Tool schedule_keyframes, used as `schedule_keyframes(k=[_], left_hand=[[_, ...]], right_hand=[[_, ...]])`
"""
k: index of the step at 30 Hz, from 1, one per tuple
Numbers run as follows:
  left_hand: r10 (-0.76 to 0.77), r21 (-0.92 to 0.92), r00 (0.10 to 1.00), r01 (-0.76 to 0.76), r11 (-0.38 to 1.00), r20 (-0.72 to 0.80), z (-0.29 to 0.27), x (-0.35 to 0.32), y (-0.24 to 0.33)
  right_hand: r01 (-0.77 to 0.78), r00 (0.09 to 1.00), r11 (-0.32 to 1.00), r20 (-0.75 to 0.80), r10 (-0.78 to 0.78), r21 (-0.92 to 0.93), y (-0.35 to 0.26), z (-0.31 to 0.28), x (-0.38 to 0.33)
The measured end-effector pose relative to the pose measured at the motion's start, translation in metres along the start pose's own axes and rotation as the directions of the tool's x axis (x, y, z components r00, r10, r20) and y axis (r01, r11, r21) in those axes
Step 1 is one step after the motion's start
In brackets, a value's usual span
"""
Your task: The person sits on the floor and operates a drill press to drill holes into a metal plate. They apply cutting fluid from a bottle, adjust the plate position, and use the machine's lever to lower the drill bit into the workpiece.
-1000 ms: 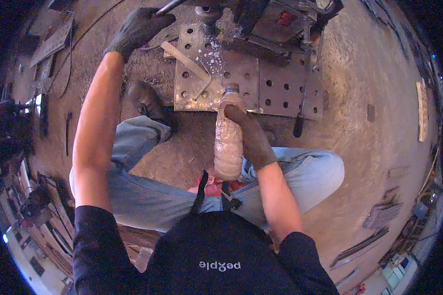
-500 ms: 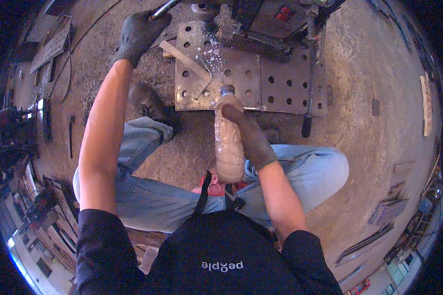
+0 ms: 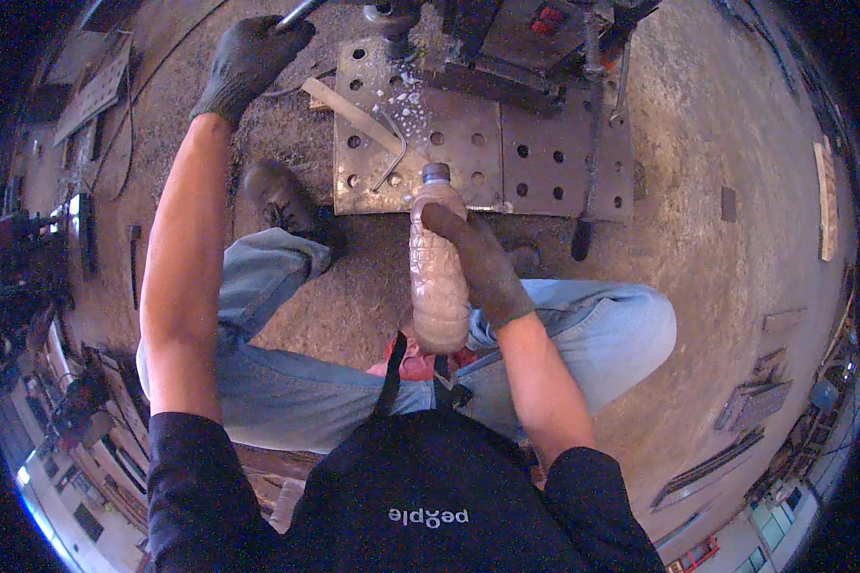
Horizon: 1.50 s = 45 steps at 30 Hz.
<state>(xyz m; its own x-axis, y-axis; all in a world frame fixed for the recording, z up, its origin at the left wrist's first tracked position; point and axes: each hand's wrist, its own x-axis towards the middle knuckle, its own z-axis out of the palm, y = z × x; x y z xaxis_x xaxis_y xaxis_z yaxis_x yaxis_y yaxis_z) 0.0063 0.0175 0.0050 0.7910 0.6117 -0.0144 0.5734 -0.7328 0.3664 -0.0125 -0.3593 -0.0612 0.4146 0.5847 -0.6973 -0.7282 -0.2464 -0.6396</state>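
Right hand: the right hand, in a dark glove, is wrapping its fingers around a plastic bottle, closed on the upper half of its body.
Bottle: it is standing nearly upright in the grip with its capped neck pointing toward the plate; its contents are looking cloudy and pinkish-brown. It is hanging above the person's lap, the cap sitting over the near edge of the plate.
Left hand: the left hand, also gloved, is reaching far forward with the arm outstretched and is curling shut around a metal lever at the top of the picture.
Work surface: a perforated steel plate is lying on the ground in front of the knees, with pale wet splashes showing near its far edge.
On the plate: a flat wooden strip is lying diagonally across the left corner, and a bent metal rod is resting just beside it.
Machine: a dark machine base is standing on the far side of the plate; its details are too shadowed to tell.
Surroundings: a dark shoe is resting on the dirt floor just left of the plate.
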Motion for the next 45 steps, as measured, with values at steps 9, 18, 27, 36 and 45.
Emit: schedule_keyframes(k=[9,18,27,36,45], left_hand=[[0.109,0.071,0.986,-0.101,0.992,-0.123,0.005,-0.003,-0.001],[-0.001,-0.010,0.998,0.000,1.000,-0.061,0.006,-0.010,0.001],[0.023,0.066,0.999,-0.021,0.998,-0.037,0.005,-0.009,0.006],[0.058,0.068,0.992,-0.050,0.996,-0.116,0.015,-0.004,-0.001],[0.089,-0.345,0.996,-0.077,0.936,0.018,0.014,-0.006,-0.012]], right_hand=[[0.024,1.000,1.000,-0.012,-0.024,-0.005,-0.006,0.008,-0.006],[-0.046,0.998,0.998,-0.038,0.045,-0.036,-0.003,0.003,-0.003],[0.222,0.975,0.970,0.059,-0.217,-0.103,0.038,-0.015,0.025],[0.182,0.983,0.972,0.057,-0.176,-0.148,0.043,-0.023,0.029],[0.152,0.981,0.958,-0.081,-0.176,-0.242,0.019,-0.002,0.012]])
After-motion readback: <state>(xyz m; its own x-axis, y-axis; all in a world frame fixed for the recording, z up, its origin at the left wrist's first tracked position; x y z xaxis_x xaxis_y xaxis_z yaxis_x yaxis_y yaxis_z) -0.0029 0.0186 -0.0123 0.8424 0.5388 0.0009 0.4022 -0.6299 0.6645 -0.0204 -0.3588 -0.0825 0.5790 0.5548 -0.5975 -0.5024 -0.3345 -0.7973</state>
